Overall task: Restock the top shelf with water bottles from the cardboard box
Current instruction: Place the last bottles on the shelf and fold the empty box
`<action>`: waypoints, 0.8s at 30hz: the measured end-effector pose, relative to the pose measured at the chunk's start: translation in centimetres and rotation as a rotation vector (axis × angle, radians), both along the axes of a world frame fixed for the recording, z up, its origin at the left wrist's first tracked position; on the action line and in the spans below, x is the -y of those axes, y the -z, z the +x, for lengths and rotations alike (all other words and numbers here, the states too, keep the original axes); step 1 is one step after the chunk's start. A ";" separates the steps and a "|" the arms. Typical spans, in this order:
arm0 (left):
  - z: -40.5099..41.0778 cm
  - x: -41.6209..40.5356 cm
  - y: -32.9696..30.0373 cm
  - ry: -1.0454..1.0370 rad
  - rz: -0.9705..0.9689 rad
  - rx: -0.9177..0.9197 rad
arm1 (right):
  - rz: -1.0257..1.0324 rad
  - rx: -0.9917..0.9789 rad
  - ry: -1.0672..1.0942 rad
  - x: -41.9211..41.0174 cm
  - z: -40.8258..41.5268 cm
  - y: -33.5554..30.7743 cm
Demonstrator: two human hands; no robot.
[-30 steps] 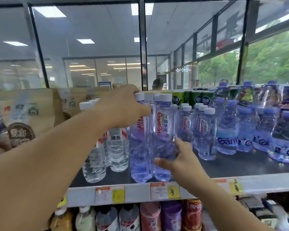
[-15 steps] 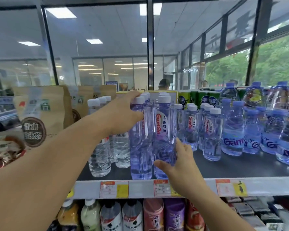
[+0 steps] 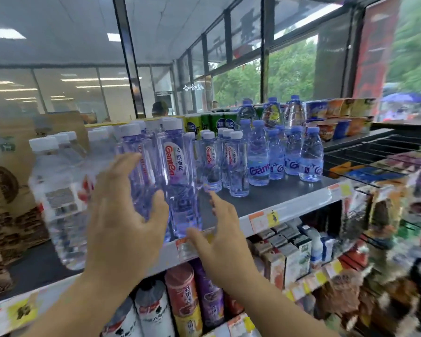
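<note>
Two tall purple water bottles (image 3: 178, 171) with white caps stand at the front edge of the top shelf (image 3: 272, 198). My left hand (image 3: 122, 212) hovers in front of them with fingers spread, just off the left bottle. My right hand (image 3: 219, 229) is to their right, fingers straight and empty, thumb near the shelf edge. Neither hand holds anything. The cardboard box is out of view.
Clear white-capped bottles (image 3: 58, 190) stand to the left, small white-capped bottles (image 3: 233, 161) and blue-capped bottles (image 3: 309, 154) to the right. Green cans (image 3: 216, 122) and snack packs (image 3: 336, 117) line the back. Brown paper bags (image 3: 5, 166) sit far left. Cans fill the lower shelf (image 3: 182, 300).
Both hands have let go of the purple bottles and pulled back toward me, fingers now spread. The view has swung to the right and the bottles stay on the shelf.
</note>
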State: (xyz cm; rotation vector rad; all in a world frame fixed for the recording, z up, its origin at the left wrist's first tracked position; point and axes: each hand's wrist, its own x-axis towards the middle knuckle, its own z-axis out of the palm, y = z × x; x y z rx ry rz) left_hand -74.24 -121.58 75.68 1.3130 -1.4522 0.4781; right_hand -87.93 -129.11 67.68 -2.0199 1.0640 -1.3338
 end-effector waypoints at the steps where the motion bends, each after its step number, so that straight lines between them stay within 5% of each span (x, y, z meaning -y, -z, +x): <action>1: -0.9 -0.3 0.8 0.079 -0.011 0.037 | -0.014 0.015 0.039 -0.9 -0.4 0.5; 7: -6.1 -0.5 3.8 0.469 0.399 -0.025 | 0.022 0.074 0.247 -4.7 -4.4 2.1; 24: -29.3 -9.2 11.6 0.982 0.863 0.016 | 0.186 0.055 0.936 -22.9 -29.6 8.7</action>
